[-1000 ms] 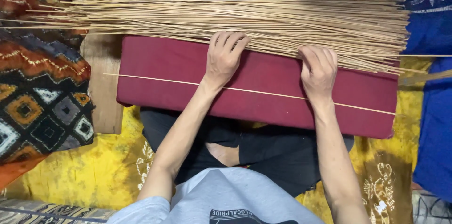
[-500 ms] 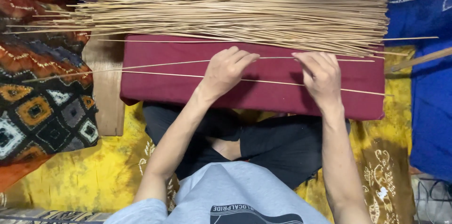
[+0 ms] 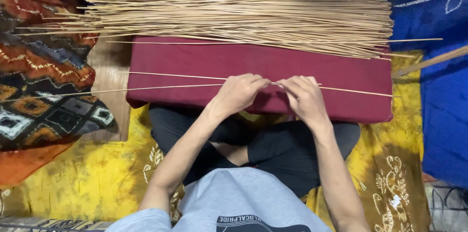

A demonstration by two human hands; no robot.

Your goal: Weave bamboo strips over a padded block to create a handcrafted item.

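Two thin sticks (image 3: pixel 195 81) are pinched by the left hand (image 3: pixel 239 93) and right hand (image 3: pixel 303 96), lying sideways across both grips, mostly leftward.

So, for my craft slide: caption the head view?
Both hands pinch thin sticks over a maroon cushion.

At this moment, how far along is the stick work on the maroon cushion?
Early, by the look of it. Two thin sticks lie pulled out on the maroon cushion. The left hand and right hand meet at the middle, both pinching them. The large stick pile along the cushion's far edge looks barely reduced; no finished piece shows.
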